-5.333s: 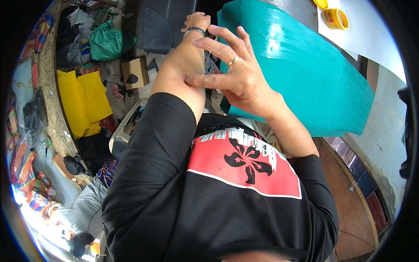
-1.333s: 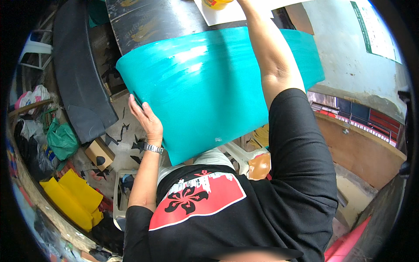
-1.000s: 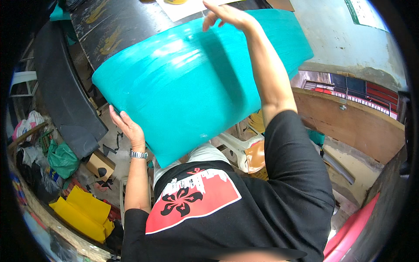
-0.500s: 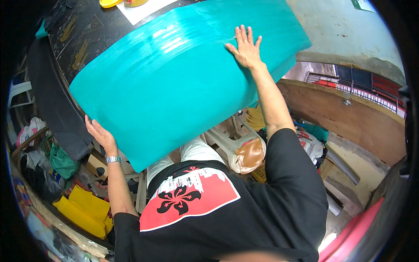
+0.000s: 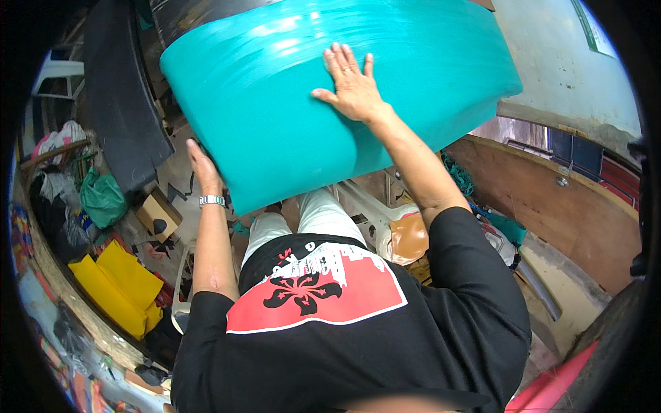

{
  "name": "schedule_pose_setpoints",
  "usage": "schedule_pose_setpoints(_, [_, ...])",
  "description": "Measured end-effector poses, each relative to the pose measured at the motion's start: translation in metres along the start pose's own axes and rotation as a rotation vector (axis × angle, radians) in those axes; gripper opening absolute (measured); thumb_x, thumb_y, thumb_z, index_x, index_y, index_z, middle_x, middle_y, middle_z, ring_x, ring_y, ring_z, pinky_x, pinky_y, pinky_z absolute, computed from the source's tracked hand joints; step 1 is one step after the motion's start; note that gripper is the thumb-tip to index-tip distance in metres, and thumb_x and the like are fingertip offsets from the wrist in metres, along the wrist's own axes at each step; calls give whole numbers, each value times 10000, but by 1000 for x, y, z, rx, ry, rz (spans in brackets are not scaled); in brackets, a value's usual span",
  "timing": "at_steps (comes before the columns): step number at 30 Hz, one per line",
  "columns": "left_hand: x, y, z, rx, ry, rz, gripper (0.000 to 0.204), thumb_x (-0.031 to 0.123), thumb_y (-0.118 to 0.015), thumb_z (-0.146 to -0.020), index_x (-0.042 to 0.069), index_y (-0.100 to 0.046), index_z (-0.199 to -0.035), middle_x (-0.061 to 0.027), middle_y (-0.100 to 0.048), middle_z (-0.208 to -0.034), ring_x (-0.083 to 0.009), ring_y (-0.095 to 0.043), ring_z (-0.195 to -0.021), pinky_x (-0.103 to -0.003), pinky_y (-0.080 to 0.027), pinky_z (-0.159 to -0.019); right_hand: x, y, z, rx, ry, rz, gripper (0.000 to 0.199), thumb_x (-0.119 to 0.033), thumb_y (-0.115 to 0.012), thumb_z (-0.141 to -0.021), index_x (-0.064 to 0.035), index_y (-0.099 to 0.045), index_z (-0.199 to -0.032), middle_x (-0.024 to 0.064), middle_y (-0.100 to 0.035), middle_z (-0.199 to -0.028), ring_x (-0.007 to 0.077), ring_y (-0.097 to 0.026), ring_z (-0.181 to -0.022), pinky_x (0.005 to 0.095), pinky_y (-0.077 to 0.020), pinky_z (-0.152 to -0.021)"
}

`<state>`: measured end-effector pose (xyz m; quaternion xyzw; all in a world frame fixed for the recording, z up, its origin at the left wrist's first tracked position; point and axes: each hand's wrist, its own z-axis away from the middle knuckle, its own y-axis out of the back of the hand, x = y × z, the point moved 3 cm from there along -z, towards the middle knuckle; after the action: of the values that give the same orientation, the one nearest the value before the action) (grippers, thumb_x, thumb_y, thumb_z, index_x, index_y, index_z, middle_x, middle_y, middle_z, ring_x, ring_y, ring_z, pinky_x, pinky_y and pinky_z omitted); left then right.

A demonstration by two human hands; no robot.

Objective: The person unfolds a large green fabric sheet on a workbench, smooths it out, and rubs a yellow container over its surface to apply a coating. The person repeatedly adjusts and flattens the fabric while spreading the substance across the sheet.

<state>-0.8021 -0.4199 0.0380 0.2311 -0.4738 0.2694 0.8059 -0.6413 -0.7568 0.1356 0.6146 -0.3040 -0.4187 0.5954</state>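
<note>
A large sheet of teal material (image 5: 296, 138) lies over a dark work table (image 5: 186, 17), its near part curving down over the front toward my lap. My right hand (image 5: 354, 89) rests flat on top of it, fingers spread and a ring showing on one. Beside the sheet's left edge is my left hand (image 5: 204, 168), fingers stretched out and touching that edge; part of the hand is hidden. A metal-band watch (image 5: 212, 200) circles my left wrist.
Left of me are a hanging black sheet (image 5: 120, 89), a small cardboard box (image 5: 160, 213), folded yellow material (image 5: 113, 286) and a green bag (image 5: 102, 197). A plastic chair (image 5: 372, 213) with a brown pad (image 5: 409, 239) stands near my knees. A wooden partition (image 5: 537, 199) runs along the right.
The teal sheet appears further right and higher in view, and more of it hides the table. My right hand has slid leftward across it. My left hand stays at its left edge.
</note>
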Motion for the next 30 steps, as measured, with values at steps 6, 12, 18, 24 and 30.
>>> schedule_pose_setpoints(6, [-50,24,42,-272,453,138,826,649,-349,-977,5,-318,-1493,-155,-370,-1525,-285,-398,-1357,-381,-343,-1108,-140,-23,-6,56,126,-99,1035,-768,-439,-834,-48,-215,-1541,142,-183,-1616,291,-99,-1509,648,-3,-1159])
schedule_pose_setpoints(12, [-35,25,50,-170,436,425,739,648,-398,-968,86,-382,-1447,-107,-420,-1457,-210,-365,-1364,-382,-364,-1077,-265,-32,-1,86,244,-299,921,-726,-429,-868,-24,-399,-1463,206,-242,-1582,339,-128,-1498,675,-10,-1140])
schedule_pose_setpoints(18, [18,12,75,-176,-310,-274,806,428,-637,-928,14,-239,-1493,-241,-251,-1517,-388,-306,-1391,-460,-302,-1114,-216,15,-26,-33,161,-880,451,-483,-558,-933,-213,-645,-1284,266,-347,-1508,400,-270,-1438,584,-174,-1153])
schedule_pose_setpoints(24, [25,-8,87,-194,-397,-494,904,447,-651,-897,10,-169,-1523,-257,-220,-1542,-444,-258,-1407,-529,-243,-1130,-40,101,-129,416,-169,-562,350,-337,-681,-898,-102,-704,-1157,157,-684,-1132,276,-601,-1144,381,-466,-976])
schedule_pose_setpoints(30, [27,-9,90,-156,-364,-560,851,523,-545,-942,28,-187,-1534,-199,-232,-1565,-407,-259,-1420,-543,-181,-1155,75,84,-270,427,-341,-489,606,-606,-551,-887,-98,-687,-1188,181,-690,-1139,351,-629,-1118,431,-465,-983])
